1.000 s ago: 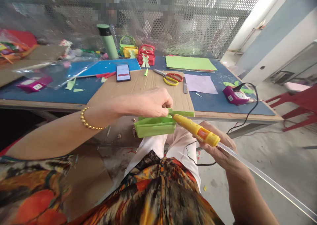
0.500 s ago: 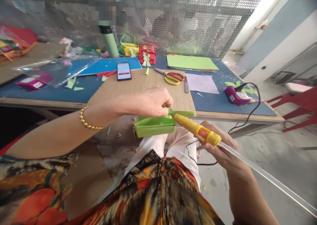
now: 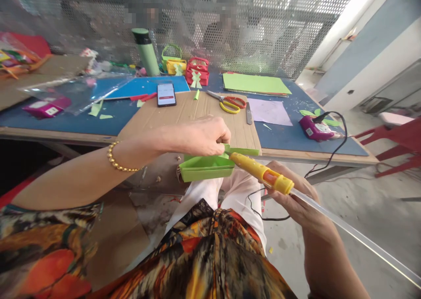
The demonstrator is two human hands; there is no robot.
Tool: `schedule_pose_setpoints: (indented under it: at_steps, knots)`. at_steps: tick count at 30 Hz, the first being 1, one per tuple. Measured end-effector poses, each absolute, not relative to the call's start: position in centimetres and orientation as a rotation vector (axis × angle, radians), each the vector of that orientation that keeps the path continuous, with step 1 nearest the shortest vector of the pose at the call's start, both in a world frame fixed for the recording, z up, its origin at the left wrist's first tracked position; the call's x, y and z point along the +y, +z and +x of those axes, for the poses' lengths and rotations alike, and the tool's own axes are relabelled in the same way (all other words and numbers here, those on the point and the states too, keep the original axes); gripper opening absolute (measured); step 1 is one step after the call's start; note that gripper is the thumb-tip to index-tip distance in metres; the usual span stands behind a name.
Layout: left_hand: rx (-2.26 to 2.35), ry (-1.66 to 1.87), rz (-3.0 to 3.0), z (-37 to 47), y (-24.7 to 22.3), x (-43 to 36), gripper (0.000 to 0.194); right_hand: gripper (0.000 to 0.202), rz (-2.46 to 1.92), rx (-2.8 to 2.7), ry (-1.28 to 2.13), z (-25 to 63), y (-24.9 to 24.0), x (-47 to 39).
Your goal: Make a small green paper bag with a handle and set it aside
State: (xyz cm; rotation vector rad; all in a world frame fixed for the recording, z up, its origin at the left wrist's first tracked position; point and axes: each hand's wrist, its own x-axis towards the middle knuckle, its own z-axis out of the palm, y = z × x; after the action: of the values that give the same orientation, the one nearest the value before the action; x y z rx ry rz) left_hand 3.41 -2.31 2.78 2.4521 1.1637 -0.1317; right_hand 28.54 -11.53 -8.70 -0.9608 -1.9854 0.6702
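My left hand, with a gold bead bracelet at its wrist, is closed on the upper part of a green paper box at the table's front edge. A green paper strip sticks out to the right from its fingertips. My right hand grips a yellow glue gun from below and behind. A long clear glue stick runs out of the gun's rear, down to the right. The gun's nozzle points left and meets the green paper beside my left fingertips; the exact contact is hard to see.
Cardboard lies on the blue table with scissors, a blade and a phone. Behind stand a green bottle and small red and yellow paper bags. A corded purple device sits right.
The whole view has shifted very slightly. Both hands, the green box and the glue gun hold nearly the same positions relative to each other.
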Motion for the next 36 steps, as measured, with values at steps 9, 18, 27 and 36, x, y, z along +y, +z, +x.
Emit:
schedule_pose_setpoints:
  at_steps: [9, 18, 27, 36]
  knots:
    - [1.153, -0.137, 2.437, 3.43, 2.73, -2.45, 0.014, 0.037, -0.986, -1.966, 0.608, 28.05, -8.03, -11.44]
    - [1.14, -0.14, 2.463, 3.49, 2.86, -2.43, 0.014, 0.035, -1.015, -1.996, 0.618, 28.41, -8.16, -11.6]
    - [1.123, -0.132, 2.458, 3.36, 2.84, -2.3, 0.013, 0.031, -1.034, -1.998, 0.627, 28.56, -8.08, -11.73]
    - [1.147, -0.149, 2.448, 3.41, 2.96, -2.38, 0.015, 0.038, -1.0, -1.957, 0.566, 28.41, -7.71, -11.58]
